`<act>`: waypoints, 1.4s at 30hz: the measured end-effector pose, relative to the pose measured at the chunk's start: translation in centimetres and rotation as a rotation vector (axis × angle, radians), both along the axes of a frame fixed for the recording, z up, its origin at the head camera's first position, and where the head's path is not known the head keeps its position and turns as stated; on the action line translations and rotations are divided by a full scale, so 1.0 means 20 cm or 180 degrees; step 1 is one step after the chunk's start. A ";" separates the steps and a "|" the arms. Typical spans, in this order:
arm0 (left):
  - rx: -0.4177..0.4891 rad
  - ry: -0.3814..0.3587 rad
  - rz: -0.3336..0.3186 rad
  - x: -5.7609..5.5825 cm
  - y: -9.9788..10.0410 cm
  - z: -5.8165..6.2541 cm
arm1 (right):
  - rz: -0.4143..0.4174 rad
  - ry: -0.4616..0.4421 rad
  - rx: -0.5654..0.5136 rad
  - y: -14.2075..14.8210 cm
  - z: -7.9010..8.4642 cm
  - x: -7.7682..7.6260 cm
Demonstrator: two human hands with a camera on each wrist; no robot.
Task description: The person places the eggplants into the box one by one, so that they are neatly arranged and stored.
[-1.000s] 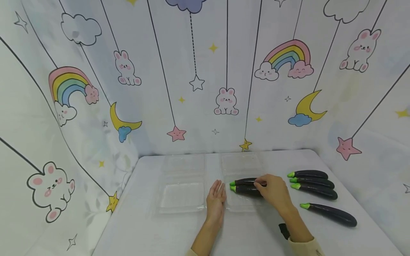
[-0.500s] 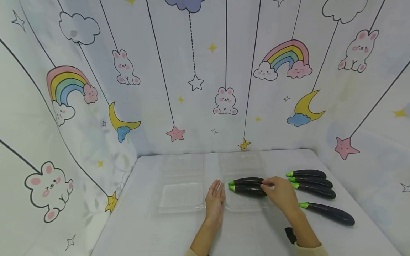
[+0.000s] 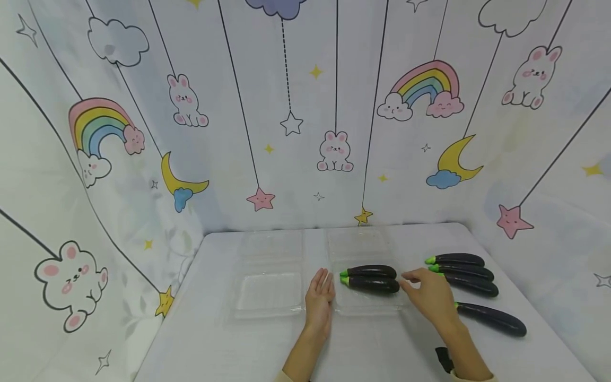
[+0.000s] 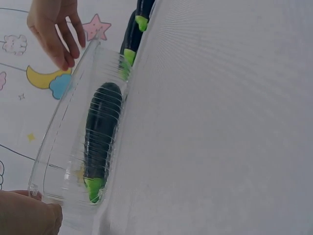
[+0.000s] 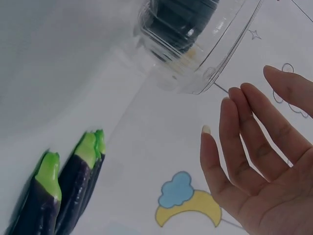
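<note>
Two dark eggplants with green stems, a rear eggplant (image 3: pixel 374 271) and a front eggplant (image 3: pixel 374 285), lie side by side in the base of a clear plastic clamshell box (image 3: pixel 367 306). My left hand (image 3: pixel 319 305) rests at the box's left edge, its fingers straight. Just past the eggplants' rounded right ends is my right hand (image 3: pixel 433 298), holding nothing. In the right wrist view the right hand (image 5: pixel 264 156) has loosely extended fingers, apart from the box corner. Through the clear wall, the left wrist view shows the front eggplant (image 4: pixel 102 132).
A second clear clamshell box (image 3: pixel 269 292) lies open on the left. Several loose eggplants lie to the right, including one nearest the front (image 3: pixel 496 319). Behind the white table (image 3: pixel 229 345) hangs a printed curtain (image 3: pixel 296 175).
My right hand has let go of the eggplants and moved right, away from their ends. The left hand stays at the box's edge.
</note>
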State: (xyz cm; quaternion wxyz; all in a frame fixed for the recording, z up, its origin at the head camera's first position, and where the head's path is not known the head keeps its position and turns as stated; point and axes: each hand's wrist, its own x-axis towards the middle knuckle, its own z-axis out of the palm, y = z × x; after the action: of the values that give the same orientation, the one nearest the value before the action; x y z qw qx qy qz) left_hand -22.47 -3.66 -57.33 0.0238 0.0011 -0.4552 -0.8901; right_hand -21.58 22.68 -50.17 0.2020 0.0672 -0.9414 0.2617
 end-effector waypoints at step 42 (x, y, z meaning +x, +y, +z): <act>0.0074 -0.0009 0.0064 0.00 0.00 0.00 | -0.0512 -0.0389 0.0207 0.32 -0.08 0.10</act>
State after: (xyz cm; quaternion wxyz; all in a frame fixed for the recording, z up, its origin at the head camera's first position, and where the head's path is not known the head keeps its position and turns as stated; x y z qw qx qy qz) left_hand -22.50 -3.66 -57.30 0.0320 0.0072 -0.4449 -0.8950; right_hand -19.63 28.99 -51.81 0.1623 -0.0181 -0.9623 0.2176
